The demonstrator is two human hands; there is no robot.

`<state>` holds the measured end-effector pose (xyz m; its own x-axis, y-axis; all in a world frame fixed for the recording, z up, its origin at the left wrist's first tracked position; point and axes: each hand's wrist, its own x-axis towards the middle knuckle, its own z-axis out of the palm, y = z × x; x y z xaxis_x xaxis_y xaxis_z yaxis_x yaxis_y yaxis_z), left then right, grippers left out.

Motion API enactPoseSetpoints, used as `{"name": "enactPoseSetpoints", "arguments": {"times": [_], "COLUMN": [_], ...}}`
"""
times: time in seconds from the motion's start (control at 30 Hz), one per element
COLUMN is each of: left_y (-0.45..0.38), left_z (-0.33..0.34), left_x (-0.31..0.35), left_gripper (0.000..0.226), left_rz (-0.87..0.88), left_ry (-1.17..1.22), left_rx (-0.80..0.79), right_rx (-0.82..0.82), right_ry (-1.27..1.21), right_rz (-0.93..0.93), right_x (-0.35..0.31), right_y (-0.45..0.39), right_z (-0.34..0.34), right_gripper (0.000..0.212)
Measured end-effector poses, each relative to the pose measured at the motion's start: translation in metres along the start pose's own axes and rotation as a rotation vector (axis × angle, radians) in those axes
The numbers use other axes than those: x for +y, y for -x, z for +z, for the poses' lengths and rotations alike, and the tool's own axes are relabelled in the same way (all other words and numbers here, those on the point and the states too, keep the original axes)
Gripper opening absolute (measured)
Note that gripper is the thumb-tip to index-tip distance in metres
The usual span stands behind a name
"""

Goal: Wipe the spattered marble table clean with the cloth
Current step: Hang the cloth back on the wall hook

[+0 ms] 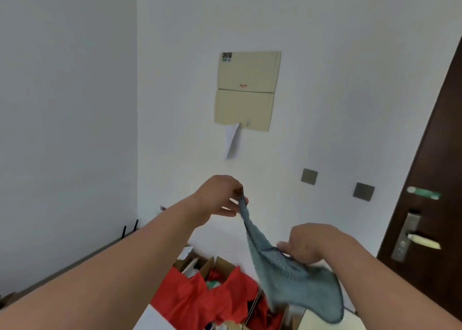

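The cloth (282, 267) hangs in the air at the centre, stretched between the left hand (220, 196) at its 11 o'clock corner and the right hand (308, 246) on its 3 o'clock edge. Behind them, at 12 o'clock on the wall (350, 54), sits an electrical panel (247, 90) with a paper slip (232, 139) hanging below it. Two wall plates (309, 176) lie at 2 o'clock, and the door (430, 179) with its handle (422, 241) at 3 o'clock. Open cardboard boxes (217, 264) sit below at 6 o'clock, against the wall.
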<state>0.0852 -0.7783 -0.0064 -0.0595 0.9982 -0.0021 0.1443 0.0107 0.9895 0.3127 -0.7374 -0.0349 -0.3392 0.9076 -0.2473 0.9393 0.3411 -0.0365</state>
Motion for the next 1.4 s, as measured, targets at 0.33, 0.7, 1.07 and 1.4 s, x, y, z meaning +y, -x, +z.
{"name": "enactPoseSetpoints", "arguments": {"times": [0.33,0.7,1.07,1.4], "left_y": [-0.052,-0.119,-0.243,-0.361], "left_z": [-0.025,-0.077,-0.041,0.044], "left_x": [0.030,0.041,0.019,0.032], "left_gripper": [0.024,0.018,0.020,0.019], "left_rz": [0.179,0.088,0.155,0.362], "left_ry": [-0.366,-0.174,-0.306,-1.033], "left_rx": [-0.134,-0.239,-0.048,-0.065], "right_rx": [0.182,0.188,0.248,0.391], "right_ry": [-0.951,-0.800,-0.156,-0.805], "right_rz": [-0.280,-0.261,-0.145,-0.343], "right_x": [-0.045,-0.073,0.013,0.109], "right_y": [-0.041,-0.115,-0.202,-0.302], "right_z": [-0.037,-0.055,-0.067,-0.125], "right_gripper": [0.028,0.031,0.039,0.011]}}
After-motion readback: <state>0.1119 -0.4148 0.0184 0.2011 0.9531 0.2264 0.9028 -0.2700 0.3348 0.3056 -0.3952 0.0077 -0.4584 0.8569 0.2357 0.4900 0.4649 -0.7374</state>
